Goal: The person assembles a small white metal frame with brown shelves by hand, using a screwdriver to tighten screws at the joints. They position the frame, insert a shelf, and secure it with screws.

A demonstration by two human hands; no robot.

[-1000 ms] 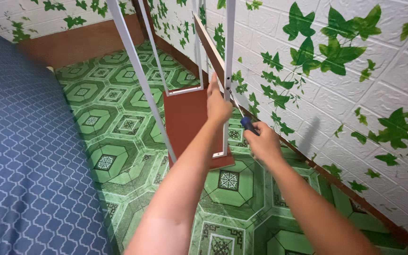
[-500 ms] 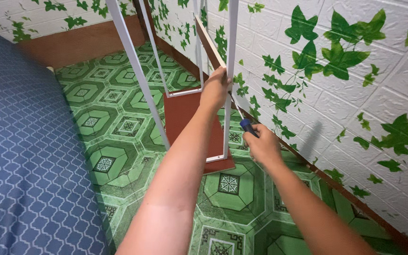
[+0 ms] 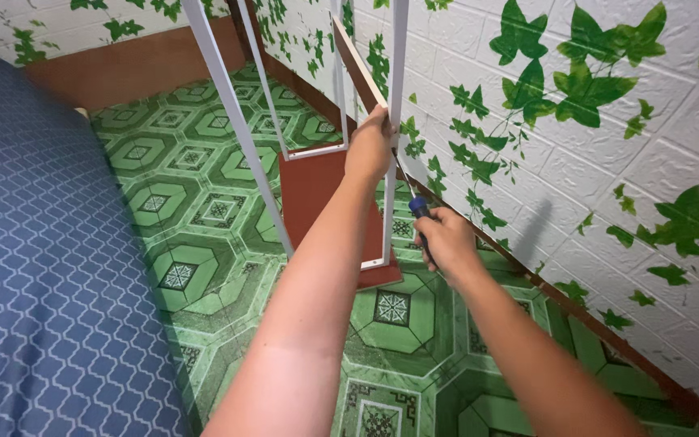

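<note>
Blue-handled screwdriver (image 3: 419,212) in the right hand (image 3: 445,241), fingers curled tight round the handle, thin shaft angled up and left toward the front white post (image 3: 392,146) of a metal rack frame. Tip hidden behind the left hand (image 3: 370,146) — contact point not visible. Left hand higher up, wrapped closed on the edge of a slanted brown shelf board (image 3: 355,61) just where board meets post. Lower down, a reddish-brown base panel (image 3: 321,190) inside the frame, resting on the green patterned floor (image 3: 204,186). More white posts (image 3: 232,121) to the left and behind, rising out of view. Close on the right, a white brick-look wall with green leaf print (image 3: 576,89), brown skirting along its foot. Far left — a blue quilted mattress (image 3: 34,267) with a pale lattice pattern.
</note>
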